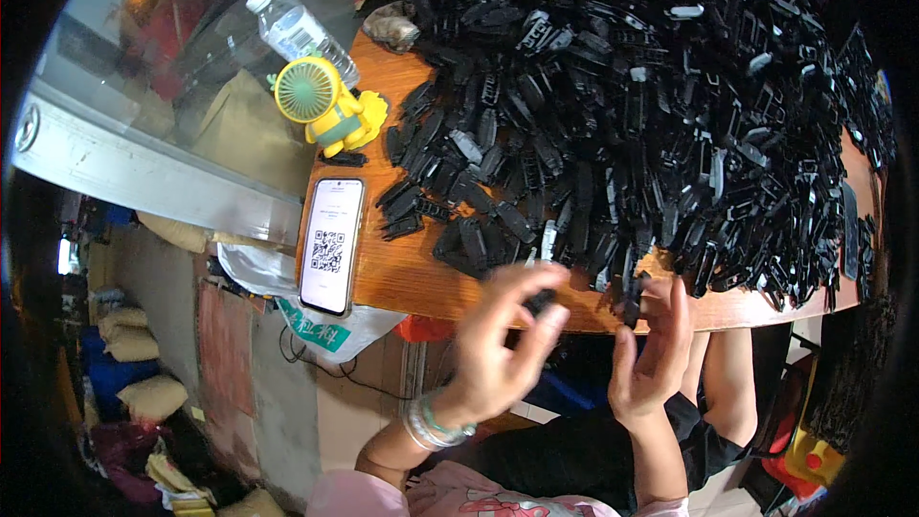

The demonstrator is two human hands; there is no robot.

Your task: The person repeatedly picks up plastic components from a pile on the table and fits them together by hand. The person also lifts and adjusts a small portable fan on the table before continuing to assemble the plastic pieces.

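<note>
A big heap of small, long black plastic parts (574, 115) covers most of the wooden table. At the table's near edge, my left hand (493, 345) is smeared by motion; a dark plastic piece (539, 303) shows between its thumb and fingers. Just to its right, my right hand (656, 354) is closed around a slim black plastic part (631, 299), held between thumb and fingertips. Bracelets (431, 426) circle my left wrist. Exact details of both held pieces are too blurred to make out.
On the table's left side lie a phone (331, 247) with a lit screen, a yellow toy-shaped fan (325, 105) and a clear water bottle (302, 33). A white bag (359, 335) hangs below the edge. Another person's bare legs (729, 378) show under the table at right.
</note>
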